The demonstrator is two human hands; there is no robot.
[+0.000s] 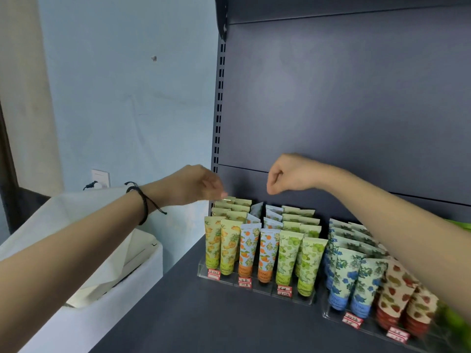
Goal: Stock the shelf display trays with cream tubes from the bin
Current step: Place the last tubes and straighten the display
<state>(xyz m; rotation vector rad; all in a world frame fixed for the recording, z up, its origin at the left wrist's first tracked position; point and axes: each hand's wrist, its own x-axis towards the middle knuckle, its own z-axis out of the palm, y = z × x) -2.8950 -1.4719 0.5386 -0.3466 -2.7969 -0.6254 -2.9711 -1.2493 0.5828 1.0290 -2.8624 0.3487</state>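
A clear display tray (257, 289) on the dark shelf holds rows of upright cream tubes: yellow pineapple tubes (229, 248), orange tubes (266, 253) and green tubes (309, 263). A second tray (331, 315) to its right holds blue flower tubes (344, 276) and red strawberry tubes (395, 291). My left hand (196, 184) hovers over the back of the yellow rows, its fingertips at the top edge of the rearmost yellow tube (227, 200); whether it pinches that tube is unclear. My right hand (288, 174) is curled into a fist above the back of the orange rows and holds nothing.
A white bin (122, 284) with a white liner stands left of the shelf, below my left forearm. The shelf's dark back panel (344, 110) rises behind the trays. Bare shelf surface (204, 322) lies in front of the left tray. A wall socket (100, 178) is behind the bin.
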